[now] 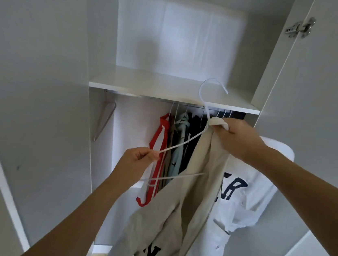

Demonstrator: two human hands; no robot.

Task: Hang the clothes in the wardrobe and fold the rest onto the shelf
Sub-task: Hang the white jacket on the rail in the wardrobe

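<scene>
Item 1, nearest: your left hand (138,158), fingers pinched on the left end of the thin white plastic hanger (183,142). That arm of the hanger is bare; its lower bar runs rightward and vanishes under cloth.

Item 2: the beige zip-front jacket with dark lettering (195,184), hanging in front of the wardrobe opening, half dressed on the hanger. Only its right side sits over the hanger; the rest droops to the bottom of the view.

Item 3: your right hand (233,137), fingers curled round the jacket's collar at the hanger's neck, bearing the load. The hook stands above it, in front of the shelf edge, not on the rail.

Item 4: a white garment with navy letters (239,191), just right of and behind the jacket. Its support is not visible.

Item 5, farther: the metal hanging rail (138,96) under the white wardrobe shelf (148,82), carrying a red-trimmed white top (157,145), a pale green garment (180,142) and dark clothes, bunched towards the right.

Step in hand, by judgement: dressing the jacket onto its hanger.

Next move, by judgement: you need the loose left shoulder drawn over the bare hanger arm, then the hook lifted under the shelf and onto the rail.
</scene>
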